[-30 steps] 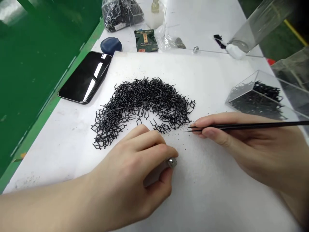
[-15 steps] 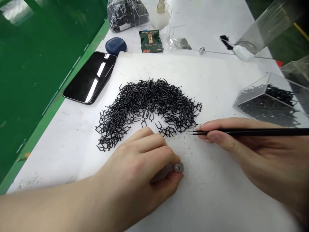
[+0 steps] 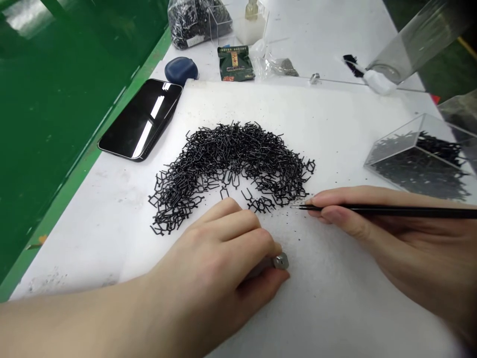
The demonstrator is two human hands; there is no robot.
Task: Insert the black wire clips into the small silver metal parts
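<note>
Hands [image 3: 219,258] [image 3: 402,238] near edge of pile [image 3: 231,144]

left grip [image 3: 219,261]: bare, round-knuckled | right grip [image 3: 395,238]: bare, slim-fingered | left forearm [image 3: 93,311]: bare, smooth, tapering

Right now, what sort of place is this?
Probably a small-parts workbench in a workshop or factory: black tweezers in the right hand, a heap of small black forked pieces, and a clear box holding black pieces.
</note>
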